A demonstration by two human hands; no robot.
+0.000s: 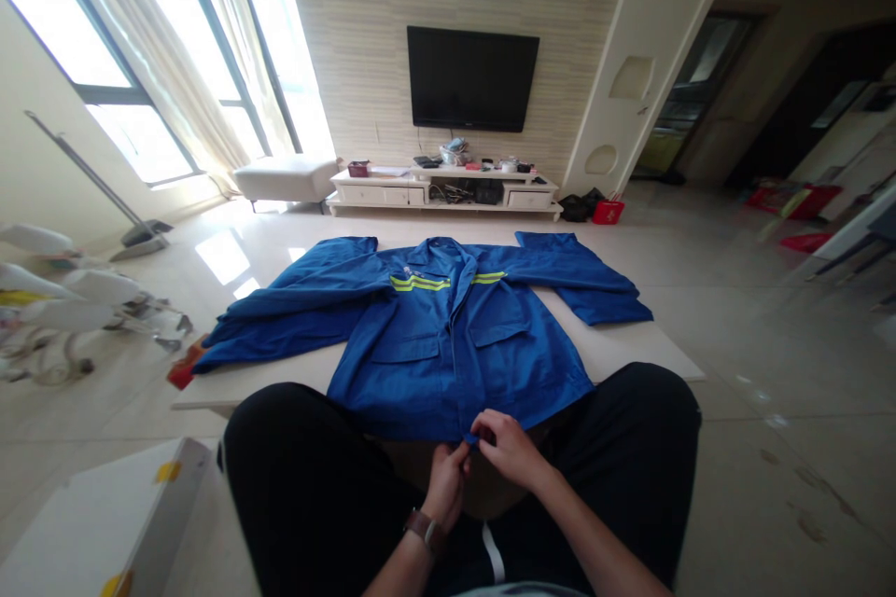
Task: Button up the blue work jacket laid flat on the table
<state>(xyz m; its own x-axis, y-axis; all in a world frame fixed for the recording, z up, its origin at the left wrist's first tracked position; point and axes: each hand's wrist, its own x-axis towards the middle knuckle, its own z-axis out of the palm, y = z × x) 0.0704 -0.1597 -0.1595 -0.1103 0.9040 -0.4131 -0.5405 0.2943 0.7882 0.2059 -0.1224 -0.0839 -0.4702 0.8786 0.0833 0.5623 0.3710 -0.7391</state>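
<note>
A blue work jacket [413,326] with yellow-green stripes across the chest lies spread, front up, over a low white table [651,350]. Its collar points away from me, and both sleeves reach out to the sides. At the jacket's bottom hem, near the middle of the front opening, my left hand [449,476] pinches the edge of the cloth from below. Just to its right, my right hand [505,446] grips the same bit of hem with thumb and fingers. A small fold of blue cloth shows between the two hands. On my left wrist is a brown-strapped watch.
My knees, in black trousers, flank the table's near edge. A white box [105,522] with yellow corners stands at lower left. Beyond the table are a white TV cabinet [382,196] and a white bench [287,179]. A broom and dustpan [144,238] lean at left.
</note>
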